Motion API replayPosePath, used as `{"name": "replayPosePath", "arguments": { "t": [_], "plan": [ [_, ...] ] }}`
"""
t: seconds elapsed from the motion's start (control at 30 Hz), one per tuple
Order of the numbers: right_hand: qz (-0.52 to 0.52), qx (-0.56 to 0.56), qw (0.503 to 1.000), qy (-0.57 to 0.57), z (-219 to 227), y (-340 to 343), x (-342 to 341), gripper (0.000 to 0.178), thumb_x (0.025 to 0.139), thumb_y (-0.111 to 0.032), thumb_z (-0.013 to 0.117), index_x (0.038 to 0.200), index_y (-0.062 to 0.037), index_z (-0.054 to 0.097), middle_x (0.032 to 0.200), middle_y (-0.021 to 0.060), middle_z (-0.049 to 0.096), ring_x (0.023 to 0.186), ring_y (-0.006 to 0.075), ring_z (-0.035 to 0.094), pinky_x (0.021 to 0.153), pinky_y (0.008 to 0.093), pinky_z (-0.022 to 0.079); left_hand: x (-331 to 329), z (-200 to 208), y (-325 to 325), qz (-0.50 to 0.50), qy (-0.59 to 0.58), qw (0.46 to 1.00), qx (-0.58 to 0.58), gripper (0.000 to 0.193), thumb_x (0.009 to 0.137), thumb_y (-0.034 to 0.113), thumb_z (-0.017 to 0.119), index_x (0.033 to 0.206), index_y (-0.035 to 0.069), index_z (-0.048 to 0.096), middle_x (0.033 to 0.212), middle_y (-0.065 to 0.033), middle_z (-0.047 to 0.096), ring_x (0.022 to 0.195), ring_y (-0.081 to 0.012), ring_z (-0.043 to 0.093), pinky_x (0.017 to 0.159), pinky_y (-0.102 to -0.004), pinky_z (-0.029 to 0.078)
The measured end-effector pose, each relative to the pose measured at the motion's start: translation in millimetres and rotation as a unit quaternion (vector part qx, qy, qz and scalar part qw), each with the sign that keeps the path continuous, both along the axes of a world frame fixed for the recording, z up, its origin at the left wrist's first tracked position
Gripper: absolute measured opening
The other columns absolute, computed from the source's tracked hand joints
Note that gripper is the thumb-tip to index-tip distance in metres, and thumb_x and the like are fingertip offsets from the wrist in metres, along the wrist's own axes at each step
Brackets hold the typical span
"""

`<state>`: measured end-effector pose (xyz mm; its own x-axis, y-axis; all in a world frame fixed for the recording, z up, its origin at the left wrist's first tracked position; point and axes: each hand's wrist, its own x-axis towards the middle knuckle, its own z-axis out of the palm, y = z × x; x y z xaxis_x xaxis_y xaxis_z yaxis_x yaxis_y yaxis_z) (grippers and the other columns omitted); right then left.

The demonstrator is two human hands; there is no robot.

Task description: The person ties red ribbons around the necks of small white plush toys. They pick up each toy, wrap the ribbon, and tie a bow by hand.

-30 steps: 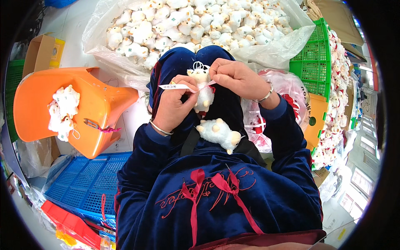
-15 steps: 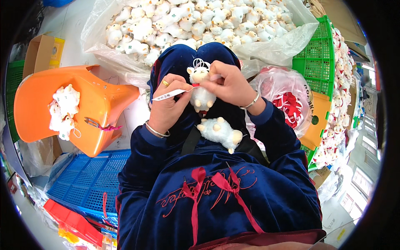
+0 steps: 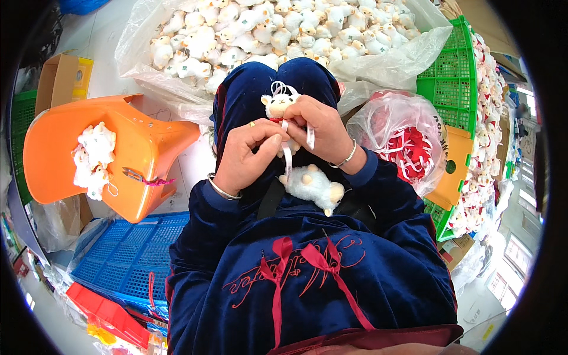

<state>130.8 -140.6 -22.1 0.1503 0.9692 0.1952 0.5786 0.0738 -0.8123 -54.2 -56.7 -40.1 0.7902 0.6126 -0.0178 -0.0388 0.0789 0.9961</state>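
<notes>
Plush toy (image 3: 276, 106), right of orange chair (image 3: 151, 145), is held face-up, prob so L hand (image 3: 245, 155) & R hand (image 3: 324, 131), close tog, can both pinch white ribbon (image 3: 288, 156) nr its neck, w/ 2nd plush (image 3: 312, 186) also right of chair, prob parked for reach.

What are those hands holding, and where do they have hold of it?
The left hand and right hand pinch a white ribbon near the neck of the toy. Whether they also grip the toy cannot be told.
</notes>
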Motion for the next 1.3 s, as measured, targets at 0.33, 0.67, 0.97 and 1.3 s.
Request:
{"name": "replayPosePath", "arguments": {
  "t": [0.33,0.67,0.97,1.3],
  "plan": [
    [-0.044,-0.029,0.998,0.041,0.7,-7.0,-5.0,0.011,0.086,-0.005,0.072,0.095,-0.0043,0.066,0.081,0.0105,0.062,0.069,0.0231,0.067,0.062,0.0329,0.053,12.8,12.0,-8.7,0.062,0.060,0.982,-0.166,0.008,0.095,0.005,0.070,0.100,-0.001,0.069,0.088,0.0019,0.066,0.075,-0.0020,0.058,0.065,-0.0187,0.047],
    [-0.021,-0.139,0.977,0.160,7.3,-4.6,13.9,0.012,0.093,-0.010,0.070,0.100,0.0002,0.070,0.082,0.0056,0.069,0.069,0.0092,0.059,0.062,0.0267,0.049,23.4,4.4,1.7,0.078,0.031,0.991,0.100,0.005,0.092,0.002,0.070,0.095,-0.001,0.068,0.089,-0.0050,0.056,0.065,-0.0095,0.053,0.058,-0.0244,0.043],
    [-0.021,-0.160,0.966,0.204,4.1,2.7,18.4,0.020,0.099,-0.016,0.066,0.089,0.0014,0.068,0.074,0.0017,0.066,0.068,0.0069,0.057,0.062,0.0257,0.047,23.2,0.5,2.3,0.087,0.046,0.991,0.094,0.008,0.090,0.004,0.075,0.096,0.000,0.073,0.089,-0.0047,0.060,0.066,-0.0103,0.056,0.059,-0.0248,0.045],
    [0.020,-0.154,0.968,0.198,7.2,2.0,27.7,0.021,0.102,-0.015,0.061,0.090,0.0013,0.066,0.072,0.0028,0.064,0.068,0.0096,0.057,0.064,0.0268,0.048,31.0,-2.5,-6.6,0.125,0.059,0.989,0.055,0.009,0.090,0.004,0.074,0.099,0.002,0.075,0.082,-0.0046,0.061,0.068,-0.0117,0.057,0.061,-0.0254,0.046]
  ]
}}
